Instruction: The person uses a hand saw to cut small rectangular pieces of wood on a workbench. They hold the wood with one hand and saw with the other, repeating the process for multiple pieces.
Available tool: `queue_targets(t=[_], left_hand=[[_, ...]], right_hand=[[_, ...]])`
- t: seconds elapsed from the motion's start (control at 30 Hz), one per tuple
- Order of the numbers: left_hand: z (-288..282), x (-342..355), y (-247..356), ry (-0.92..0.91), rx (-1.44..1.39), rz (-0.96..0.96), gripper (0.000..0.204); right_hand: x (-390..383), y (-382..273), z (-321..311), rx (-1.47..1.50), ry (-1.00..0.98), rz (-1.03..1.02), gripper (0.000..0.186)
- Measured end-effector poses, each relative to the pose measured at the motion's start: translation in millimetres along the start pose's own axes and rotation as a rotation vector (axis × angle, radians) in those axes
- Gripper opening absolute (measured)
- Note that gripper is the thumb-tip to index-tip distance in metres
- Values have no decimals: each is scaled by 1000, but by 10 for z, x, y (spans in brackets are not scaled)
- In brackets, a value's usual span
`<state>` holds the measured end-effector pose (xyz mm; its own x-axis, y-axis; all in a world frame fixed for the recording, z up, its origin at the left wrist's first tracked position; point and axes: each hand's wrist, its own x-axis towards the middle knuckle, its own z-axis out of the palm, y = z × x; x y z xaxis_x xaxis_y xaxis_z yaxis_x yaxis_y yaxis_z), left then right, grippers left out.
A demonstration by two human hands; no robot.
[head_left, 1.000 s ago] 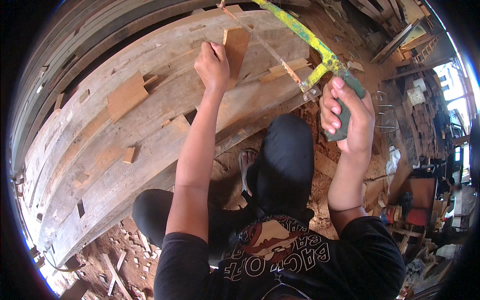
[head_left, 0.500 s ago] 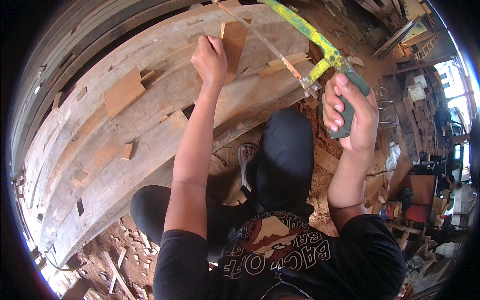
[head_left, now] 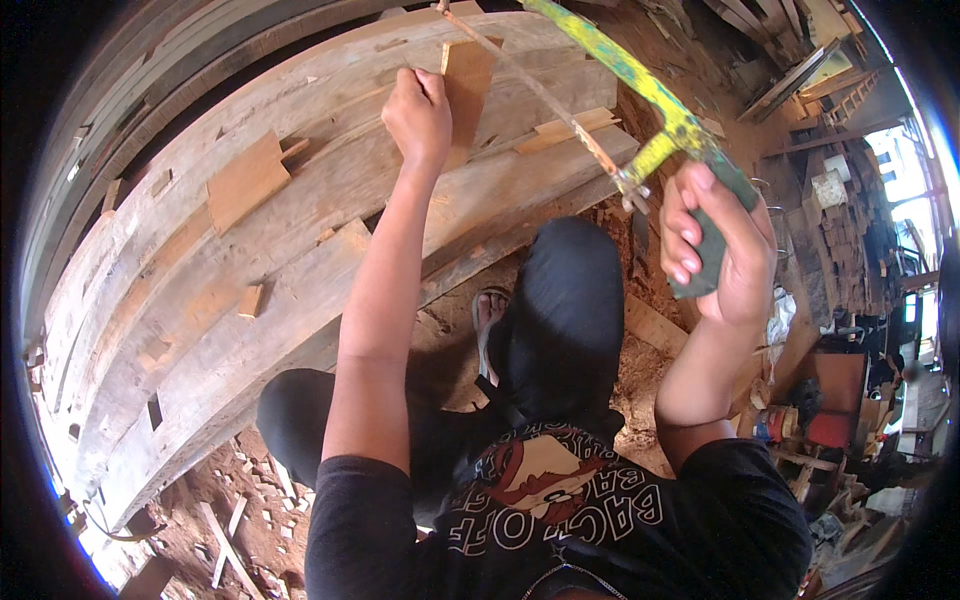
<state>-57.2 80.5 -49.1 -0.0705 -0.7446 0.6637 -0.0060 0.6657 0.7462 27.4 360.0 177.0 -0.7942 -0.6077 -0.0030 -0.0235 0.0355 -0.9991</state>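
My right hand (head_left: 728, 240) is wrapped around the dark green handle of a hacksaw (head_left: 640, 85) with a chipped yellow-green frame. Its thin, rusty blade slants up to the left, and the near end of the blade sits close to my fingers. At the left, my closed left hand (head_left: 417, 118) grips the edge of a brown piece of wood (head_left: 470, 88) that stands up from the planks. The blade passes across the top of this piece in the picture; whether they touch I cannot tell. My left fingertips are hidden behind the fist.
Broad, weathered planks (head_left: 330, 250) lie in a long stack before me. On them rest a flat wood offcut (head_left: 245, 182), a small wood block (head_left: 252, 300) and thin slivers. Wood scraps (head_left: 225, 535) litter the ground at lower left. Stacked timber (head_left: 850, 240) stands at the right.
My right hand and the hacksaw have shifted a little right and down, pulling the blade's near end along. My left hand and the wood piece are nearly unmoved.
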Motion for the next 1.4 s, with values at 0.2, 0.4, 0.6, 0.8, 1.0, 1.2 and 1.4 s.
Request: queue_targets(t=[0.2, 0.4, 0.6, 0.8, 1.0, 1.2, 1.4], left_hand=[[53, -43, 23, 7, 47, 56, 25], [46, -48, 18, 20, 70, 41, 24], [34, -100, 23, -10, 53, 49, 24], [-49, -14, 128, -49, 64, 67, 17], [-9, 255, 341, -96, 46, -59, 9], [-17, 407, 360, -204, 322, -204, 10], [54, 325, 260, -118, 253, -50, 12]], right_hand=[[232, 138, -5, 40, 37, -10, 29], [4, 11, -134, -22, 23, 11, 31], [187, 116, -193, -82, 14, 12, 27], [298, 206, -189, -131, 122, -32, 29], [368, 254, -193, -56, 4, -34, 31], [402, 355, -196, -99, -19, -71, 27], [390, 295, -126, -54, -39, -58, 26]])
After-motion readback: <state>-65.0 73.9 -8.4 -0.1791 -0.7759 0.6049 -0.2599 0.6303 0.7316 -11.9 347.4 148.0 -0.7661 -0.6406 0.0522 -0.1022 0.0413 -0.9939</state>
